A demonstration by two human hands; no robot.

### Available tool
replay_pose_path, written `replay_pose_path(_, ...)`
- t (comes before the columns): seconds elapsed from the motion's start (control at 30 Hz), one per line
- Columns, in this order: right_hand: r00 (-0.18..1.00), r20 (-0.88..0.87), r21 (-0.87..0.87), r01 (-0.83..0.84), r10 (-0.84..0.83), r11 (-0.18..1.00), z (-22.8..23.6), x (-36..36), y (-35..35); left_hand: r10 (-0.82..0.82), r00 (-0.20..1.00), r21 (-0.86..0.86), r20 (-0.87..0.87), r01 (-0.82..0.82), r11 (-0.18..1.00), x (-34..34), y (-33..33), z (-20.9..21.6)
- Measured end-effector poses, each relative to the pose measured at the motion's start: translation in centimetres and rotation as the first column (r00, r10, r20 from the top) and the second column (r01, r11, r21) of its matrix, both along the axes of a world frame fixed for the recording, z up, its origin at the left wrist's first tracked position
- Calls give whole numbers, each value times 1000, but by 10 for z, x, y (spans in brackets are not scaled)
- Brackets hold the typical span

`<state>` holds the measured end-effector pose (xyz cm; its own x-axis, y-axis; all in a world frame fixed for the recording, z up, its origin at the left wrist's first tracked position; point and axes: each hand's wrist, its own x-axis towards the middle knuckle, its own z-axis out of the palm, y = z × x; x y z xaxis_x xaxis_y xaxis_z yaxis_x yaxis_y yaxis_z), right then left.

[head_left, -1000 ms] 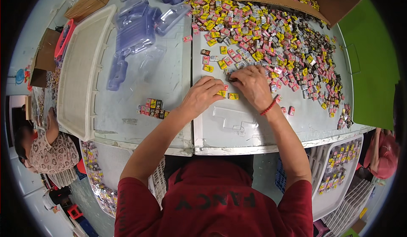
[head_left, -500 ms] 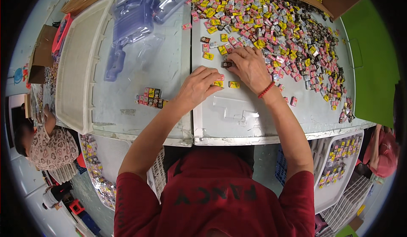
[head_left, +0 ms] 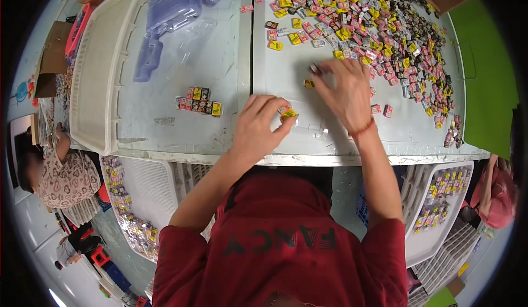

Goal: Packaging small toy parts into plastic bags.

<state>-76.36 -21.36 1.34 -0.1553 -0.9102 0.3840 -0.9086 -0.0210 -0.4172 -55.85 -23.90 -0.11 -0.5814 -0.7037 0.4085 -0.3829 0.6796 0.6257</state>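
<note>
My left hand (head_left: 258, 126) pinches a pink and a yellow small box (head_left: 287, 113) between thumb and fingers, beside a clear plastic blister tray (head_left: 312, 130) at the table's near edge. Farther right, my right hand (head_left: 347, 91) has a small dark box (head_left: 315, 69) at its thumb and fingertips, just above the tabletop. A single yellow box (head_left: 309, 84) lies under it, partly covered by the hand. To the left, a block of pink, dark and yellow boxes (head_left: 199, 102) sits fitted together on the table.
A large heap of mixed small boxes (head_left: 357, 24) spreads over the far right, beside a green panel (head_left: 487, 81). Clear blister trays (head_left: 173, 10) and a white plastic crate (head_left: 104, 70) stand left. Filled trays (head_left: 445, 202) flank me below the table; other people work at both sides.
Both hands have come nearer the front edge, the left with the pink and yellow boxes, the right carrying the dark box away from the heap's edge. The whole view has shifted.
</note>
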Motion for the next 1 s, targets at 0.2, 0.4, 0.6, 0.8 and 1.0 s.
replay_pose_path(0.2, 954, 260, 175, 106, -149, 979, -9, 32, 60, 54, 996, -33, 71, -52, 998, -21, 4, -14)
replay_pose_path(0.4, 953, 146, 91, 254, -265, 963, -23, 44, 58, 132, 987, -18, 96, -131, 991, -32, 11, -26)
replay_pose_path(0.6, 938, 154, 63, 303, -310, 951, -27, 43, 63, 177, 982, -19, 71, -177, 984, -32, 16, -25)
replay_pose_path(0.8, 959, 50, 104, 274, -280, 956, -23, 48, 62, 187, 979, -64, 85, -182, 981, -33, 14, -28)
replay_pose_path(1.0, 969, -2, 144, 245, -248, 959, -18, 41, 63, 152, 986, -104, 72, -144, 984, -30, 8, -24)
